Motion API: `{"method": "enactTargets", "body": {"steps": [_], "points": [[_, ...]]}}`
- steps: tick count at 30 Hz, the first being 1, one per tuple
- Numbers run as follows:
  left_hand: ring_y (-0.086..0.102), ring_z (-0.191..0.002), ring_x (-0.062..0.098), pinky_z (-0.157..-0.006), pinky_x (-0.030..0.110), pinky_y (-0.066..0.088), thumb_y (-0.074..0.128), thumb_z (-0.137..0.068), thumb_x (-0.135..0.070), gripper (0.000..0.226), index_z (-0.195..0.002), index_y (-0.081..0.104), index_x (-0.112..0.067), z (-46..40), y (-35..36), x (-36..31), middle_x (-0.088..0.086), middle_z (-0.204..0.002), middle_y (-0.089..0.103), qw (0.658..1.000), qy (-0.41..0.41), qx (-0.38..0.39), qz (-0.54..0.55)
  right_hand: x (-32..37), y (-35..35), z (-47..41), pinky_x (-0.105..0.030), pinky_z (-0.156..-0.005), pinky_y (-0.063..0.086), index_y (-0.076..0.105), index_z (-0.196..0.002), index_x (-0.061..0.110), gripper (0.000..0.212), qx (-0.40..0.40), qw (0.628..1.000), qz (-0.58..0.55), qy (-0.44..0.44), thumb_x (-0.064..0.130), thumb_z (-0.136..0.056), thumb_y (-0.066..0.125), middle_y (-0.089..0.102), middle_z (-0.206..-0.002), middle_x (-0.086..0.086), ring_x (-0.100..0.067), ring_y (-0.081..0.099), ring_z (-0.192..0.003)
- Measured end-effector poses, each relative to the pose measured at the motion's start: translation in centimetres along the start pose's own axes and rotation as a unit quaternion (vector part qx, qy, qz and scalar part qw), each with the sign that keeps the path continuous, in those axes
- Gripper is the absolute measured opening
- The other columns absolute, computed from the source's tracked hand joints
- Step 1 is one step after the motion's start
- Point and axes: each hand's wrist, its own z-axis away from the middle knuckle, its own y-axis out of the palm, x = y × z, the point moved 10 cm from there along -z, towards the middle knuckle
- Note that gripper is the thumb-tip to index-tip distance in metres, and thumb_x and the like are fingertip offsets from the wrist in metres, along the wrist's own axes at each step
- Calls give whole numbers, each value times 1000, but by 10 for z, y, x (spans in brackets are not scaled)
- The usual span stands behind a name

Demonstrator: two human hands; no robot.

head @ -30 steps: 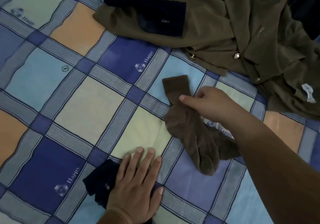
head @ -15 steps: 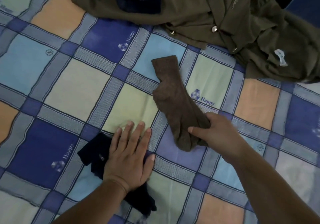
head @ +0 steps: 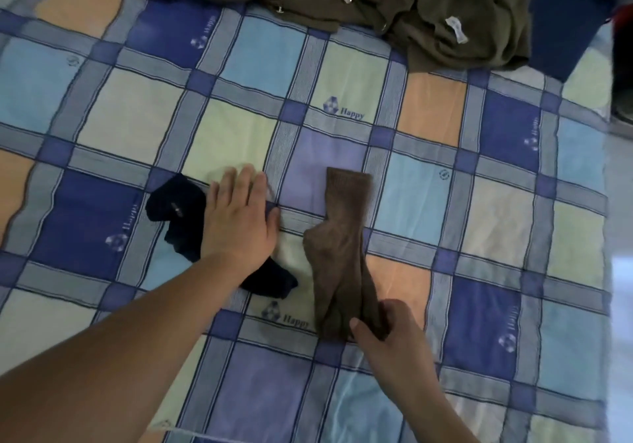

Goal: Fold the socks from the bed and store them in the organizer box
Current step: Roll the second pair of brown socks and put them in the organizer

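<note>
Brown socks (head: 342, 247) lie lengthwise on the checked bedsheet (head: 411, 185), cuff end pointing away from me. My right hand (head: 387, 336) pinches their toe end between thumb and curled fingers. A dark navy sock (head: 174, 209) lies crumpled to the left. My left hand (head: 239, 223) rests flat on it with straight fingers, covering its middle. No organizer box is in view.
An olive-brown buttoned garment (head: 428, 7) with a white tag lies heaped at the far side of the bed. The bed's right edge (head: 609, 237) borders a pale floor, with a dark blue object (head: 565, 14) at the far right.
My right hand slid from the socks' middle to the toe end, took hold of it and dragged the brown socks nearer to me. My left hand stayed flat on the navy sock.
</note>
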Motion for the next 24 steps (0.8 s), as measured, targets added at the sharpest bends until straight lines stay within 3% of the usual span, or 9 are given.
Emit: {"method": "enactTargets", "body": {"steps": [2,3,5,7,9,12,16,20,24], "points": [[22,-144,36,-116,52,23,41,-92,-44,64,-146,31,-11,11,0,-5,13,-155,28,1000,-5,7,27,16,-20,31,-26,-68,42,55,-104,26,35,-137,983,49,-115,45,-78,70,51,-103,10,-12,52,-91],[21,-144,35,-117,52,24,43,-91,-42,64,-146,31,-10,19,1,-7,12,-156,27,999,-4,14,38,21,-19,44,-25,-67,41,55,-105,26,35,-159,977,36,-139,47,-79,66,50,-104,10,-10,52,-89],[18,-146,34,-118,49,22,44,-91,-40,67,-148,29,-10,37,8,-12,12,-159,23,999,7,29,39,16,3,48,-23,-62,46,52,-104,32,33,-105,990,-20,-92,55,-82,59,54,-100,12,-6,57,-82],[17,-146,34,-119,49,20,43,-92,-39,67,-149,28,-8,52,14,-15,12,-159,21,999,23,34,28,1,33,39,-32,-67,52,51,-109,27,37,-38,995,-94,20,52,-85,63,60,-99,9,-13,63,-84],[17,-146,34,-119,49,20,43,-93,-38,66,-150,28,-8,58,17,-14,13,-160,21,999,32,29,19,-6,44,29,-31,-63,48,52,-103,22,32,-53,986,-134,78,46,-86,66,64,-93,6,-20,65,-84],[16,-147,34,-119,49,20,45,-92,-39,67,-150,28,-9,58,19,-13,12,-160,20,999,33,28,23,-4,51,18,-25,-51,37,62,-93,12,25,-60,974,-189,108,35,-84,68,67,-78,-1,-23,64,-73],[15,-147,34,-120,48,19,48,-92,-38,68,-150,27,-9,56,16,-14,12,-160,20,998,33,35,40,2,34,16,-24,-51,40,59,-84,21,11,-68,955,-270,100,24,-79,69,67,-77,-3,-15,61,-62],[14,-147,34,-120,48,18,50,-91,-37,69,-150,26,-9,56,12,-15,12,-160,18,998,34,34,47,10,1,22,-17,-40,37,56,-78,25,11,-69,980,-186,28,28,-81,67,63,-67,6,-5,58,-56],[12,-148,32,-120,46,17,46,-91,-37,69,-151,25,-10,56,11,-15,10,-161,16,997,26,46,52,1,-9,14,-26,-52,40,56,-84,27,21,-4,1000,-17,6,44,-83,67,62,-73,11,-9,58,-65]]}}
